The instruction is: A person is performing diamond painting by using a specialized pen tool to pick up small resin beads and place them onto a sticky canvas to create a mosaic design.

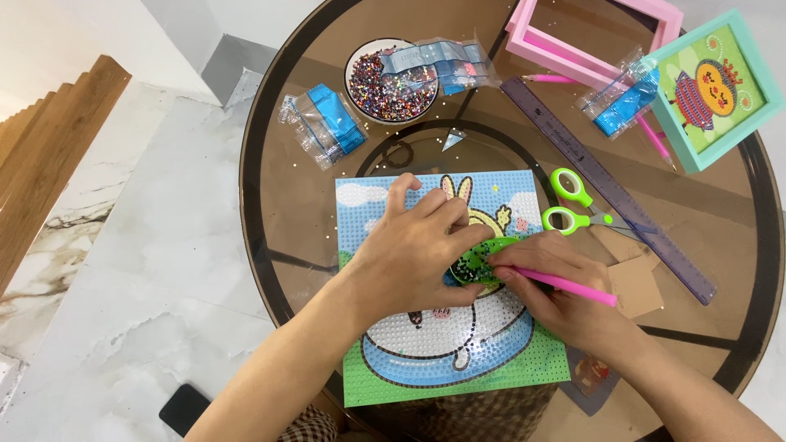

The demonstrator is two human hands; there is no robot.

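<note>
Far left, one blue bead packet [327, 124] near the round glass table [278, 205] edge, bare glass around it. One bowl of mixed beads [391, 82] far centre. Left hand [417, 250] lies on the diamond-painting canvas [450, 360], fingers curled, pinching a small green bead tray [479, 266]. Right hand [565, 299] just beside it, fingers closed around one pink pen [565, 284], tip at the tray. One green scissors [573, 205], one purple ruler [606, 188] right. Two frames far right: pink [589, 37], teal [716, 86].

Round glass table [278, 205] over marble floor [155, 270]
</note>
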